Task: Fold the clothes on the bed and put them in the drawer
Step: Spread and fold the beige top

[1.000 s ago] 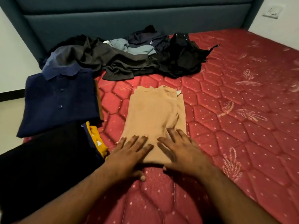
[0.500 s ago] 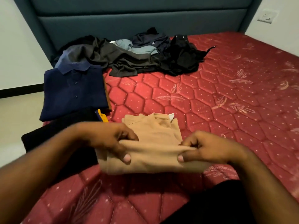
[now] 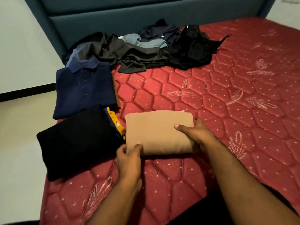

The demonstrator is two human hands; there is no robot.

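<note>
The tan garment (image 3: 155, 130) is folded into a compact rectangle and lies on the red quilted mattress (image 3: 211, 98), near the front edge, just beside the folded stacks on your left. Your left hand (image 3: 128, 158) pinches its near-left corner, thumb on top of the cloth, the other fingers under or behind the edge where you can't see them. Your right hand (image 3: 197, 135) grips the right edge, thumb lying flat on the top face, fingers curled round the side and tucked underneath. Hands are apart, one at each end of the fold, both clamped on the same piece. Can't tell if the garment is lifted or resting on the mattress. Touching its left edge is a black folded garment (image 3: 76, 143) with a yellow piece (image 3: 116, 122) sticking out from under it. Behind that sits a navy polo shirt (image 3: 84, 90), folded, collar toward the headboard, buttons visible. Further back, against the teal headboard (image 3: 129, 17), an unfolded pile (image 3: 146, 47) of dark grey, black, blue-grey and navy clothes, well apart from the tan one. Pale floor (image 3: 19, 143) shows at left.
</note>
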